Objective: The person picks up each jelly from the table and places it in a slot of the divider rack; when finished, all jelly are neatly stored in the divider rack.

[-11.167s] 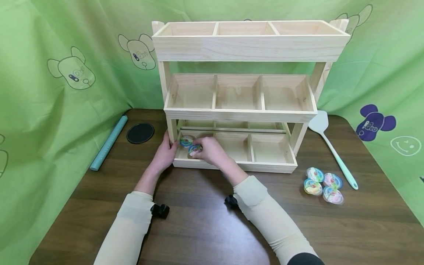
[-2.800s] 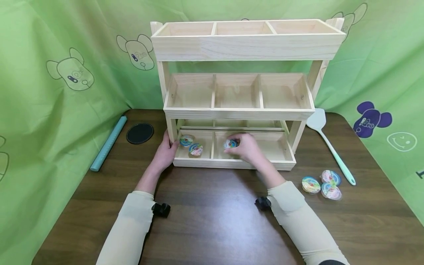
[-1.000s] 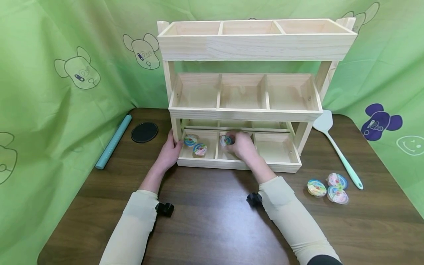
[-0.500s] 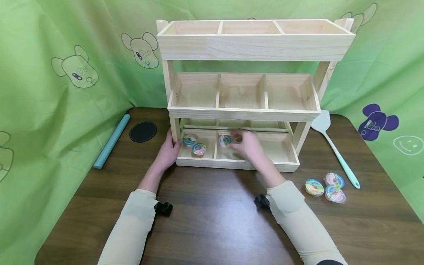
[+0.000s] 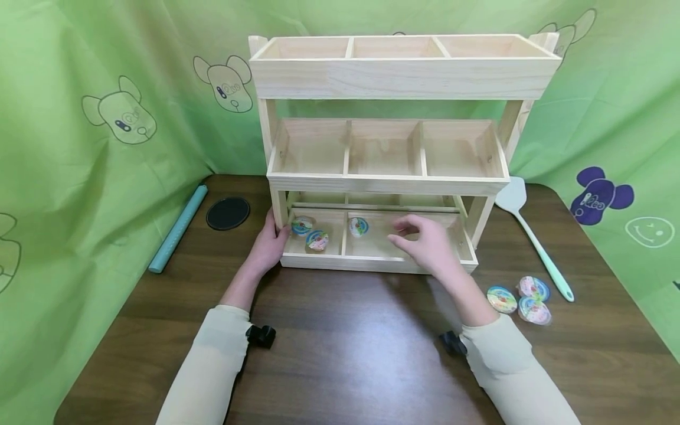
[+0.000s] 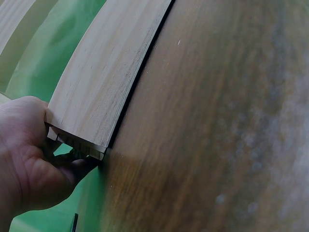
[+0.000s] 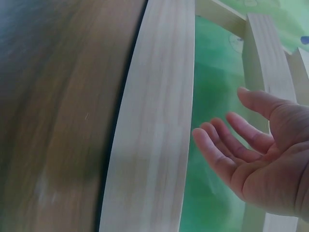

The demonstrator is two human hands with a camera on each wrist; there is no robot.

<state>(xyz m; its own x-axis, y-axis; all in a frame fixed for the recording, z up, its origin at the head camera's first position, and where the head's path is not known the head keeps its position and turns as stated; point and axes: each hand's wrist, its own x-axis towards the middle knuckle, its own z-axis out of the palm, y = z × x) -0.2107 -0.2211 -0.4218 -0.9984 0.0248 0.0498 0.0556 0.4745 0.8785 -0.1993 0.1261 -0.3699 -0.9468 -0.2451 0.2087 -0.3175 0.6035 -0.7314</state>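
A pale wooden three-tier shelf (image 5: 406,78), each tier split into three compartments, stands on the table. My left hand (image 5: 267,246) grips the left end of its bottom tray (image 6: 104,82). Two small jelly cups (image 5: 317,241) with printed lids lie in that tray's left compartment, and one jelly cup (image 5: 358,226) lies in the middle one, near the left divider. My right hand (image 5: 425,243) hovers over the bottom tray, right of that cup, with thumb and fingers apart and nothing between them. In the right wrist view the empty right hand (image 7: 260,150) shows loosely bent fingers.
Three more jelly cups (image 5: 502,299) sit together on the table at the right, near a pale green spatula (image 5: 542,254). A blue tube (image 5: 179,229) and a black round disc (image 5: 228,213) lie left of the shelf. Green cloth (image 5: 48,177) hangs behind.
Since the oldest frame, one jelly cup has gone from the table group into the middle compartment. My right hand has let go of it and moved right. My left hand has stayed put.
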